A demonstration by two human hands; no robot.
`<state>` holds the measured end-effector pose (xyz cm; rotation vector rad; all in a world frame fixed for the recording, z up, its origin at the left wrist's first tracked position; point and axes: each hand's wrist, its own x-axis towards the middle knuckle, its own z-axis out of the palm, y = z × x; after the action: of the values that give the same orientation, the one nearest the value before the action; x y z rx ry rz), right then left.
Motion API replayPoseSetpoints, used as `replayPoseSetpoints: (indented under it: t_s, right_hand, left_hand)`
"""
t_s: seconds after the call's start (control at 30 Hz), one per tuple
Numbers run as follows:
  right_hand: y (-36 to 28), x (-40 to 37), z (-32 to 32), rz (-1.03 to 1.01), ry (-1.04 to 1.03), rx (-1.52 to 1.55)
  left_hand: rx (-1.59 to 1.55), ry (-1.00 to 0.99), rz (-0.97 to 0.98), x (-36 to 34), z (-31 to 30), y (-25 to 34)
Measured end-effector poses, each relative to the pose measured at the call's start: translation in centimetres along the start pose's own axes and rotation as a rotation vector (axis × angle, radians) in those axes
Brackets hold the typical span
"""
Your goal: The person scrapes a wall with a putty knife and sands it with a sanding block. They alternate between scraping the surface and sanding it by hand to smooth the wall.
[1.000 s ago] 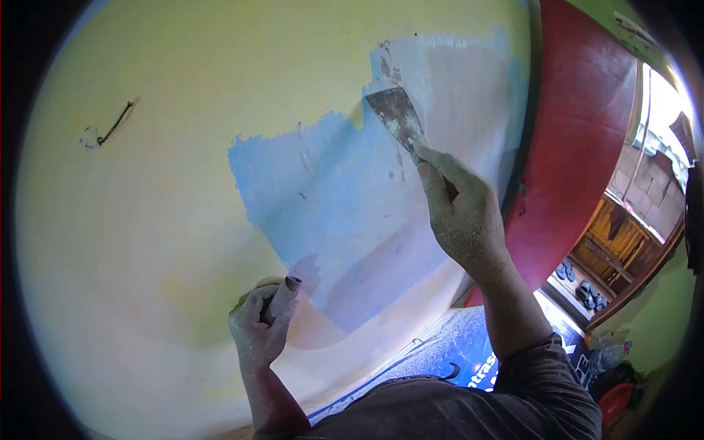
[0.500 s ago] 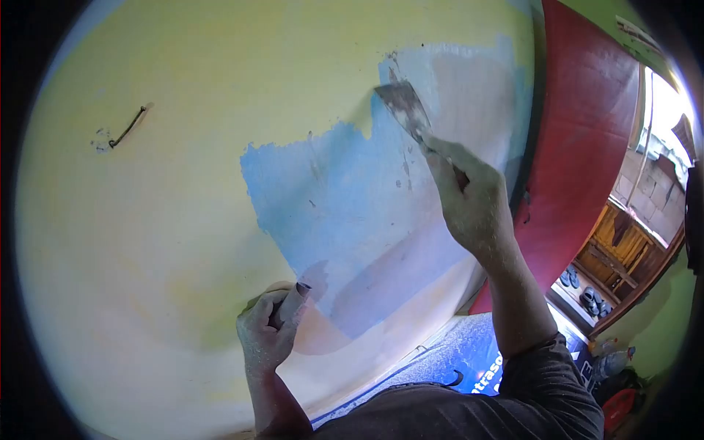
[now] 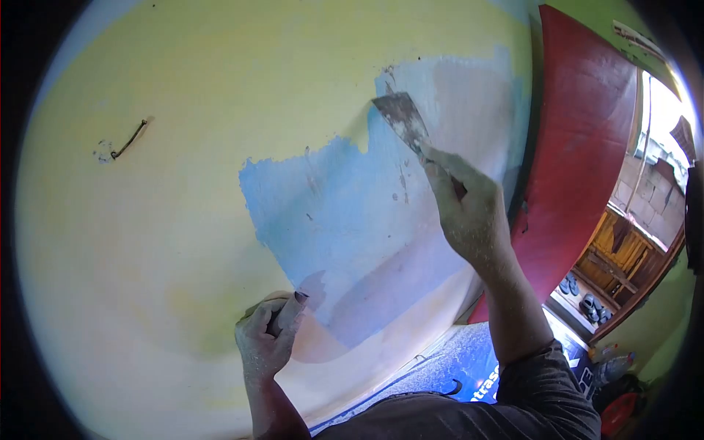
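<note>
A flat metal scraper point(image 3: 403, 119) is in my right hand point(image 3: 473, 213), its blade against the wall at the edge between yellow paint and a pale blue patch point(image 3: 337, 213). Dust covers my right hand, which is wrapped round the handle. Lower left, my left hand point(image 3: 268, 337) is closed round a small rolled or folded piece point(image 3: 291, 314) with a dark end, near the patch's lower left edge. What that piece is cannot be made out.
A bent metal hook point(image 3: 130, 139) sticks out of the yellow wall point(image 3: 183, 220) at the left. To the right stand a red panel point(image 3: 583, 132) and a doorway with shoes point(image 3: 592, 306). A blue printed sheet point(image 3: 469, 359) and bottles point(image 3: 612, 367) lie below.
The wall and its patch appear slightly lower in view. The scraper blade also sits a little lower in the picture, still at the patch's edge. Both hands keep their hold.
</note>
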<state>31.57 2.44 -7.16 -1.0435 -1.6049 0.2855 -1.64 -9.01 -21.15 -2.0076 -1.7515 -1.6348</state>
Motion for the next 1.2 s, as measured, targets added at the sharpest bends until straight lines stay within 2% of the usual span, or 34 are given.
replayPoseSetpoints:
  t_s: [0.07, 0.2, 0.23, 0.33, 0.47, 0.53, 0.67, 0.97, 1.07, 1.17, 1.2]
  right_hand:
    - [0.3, 0.0, 0.0, -0.040, 0.009, -0.011]
    - [2.0, -1.7, 1.6, -0.186, 0.070, -0.026]
    - [1.7, -1.3, 1.5, -0.104, 0.045, -0.033]
    - [0.8, -0.6, 1.0, -0.114, 0.057, -0.007]
    - [1.7, -1.6, 1.9, -0.249, 0.113, -0.059]
    - [2.3, -1.2, 2.7, -0.342, 0.184, -0.047]
    - [1.9, -0.9, 2.6, -0.371, 0.197, -0.060]
    - [2.2, -2.2, 2.9, -0.342, 0.173, -0.093]
    - [2.7, -2.0, 3.5, -0.374, 0.204, -0.073]
    - [0.8, -0.9, 3.0, -0.234, 0.181, -0.031]
    - [0.9, -1.2, 2.8, -0.247, 0.172, -0.061]
  left_hand:
    - [0.036, -0.019, -0.051, 0.2, -0.3, 0.6]
    - [-0.009, 0.021, 0.033, 0.2, 0.3, -0.2]
    - [-0.022, 0.021, 0.035, 0.2, 0.3, -0.3]
    - [0.015, 0.002, 0.012, 0.2, -0.1, 0.3]
    - [0.071, -0.044, -0.069, -0.1, -0.3, -0.3]
    - [-0.027, -0.003, -0.063, 0.0, 0.4, -0.5]
    - [0.023, -0.003, -0.050, -0.2, 0.1, -0.7]
    - [-0.095, 0.012, -0.060, -0.1, 0.4, -0.4]
    - [0.002, -0.011, -0.112, 0.1, 0.0, 0.3]
    - [-0.019, -0.005, -0.089, 0.1, 0.0, 0.6]
    - [-0.008, -0.014, -0.100, 0.0, 0.0, 0.4]
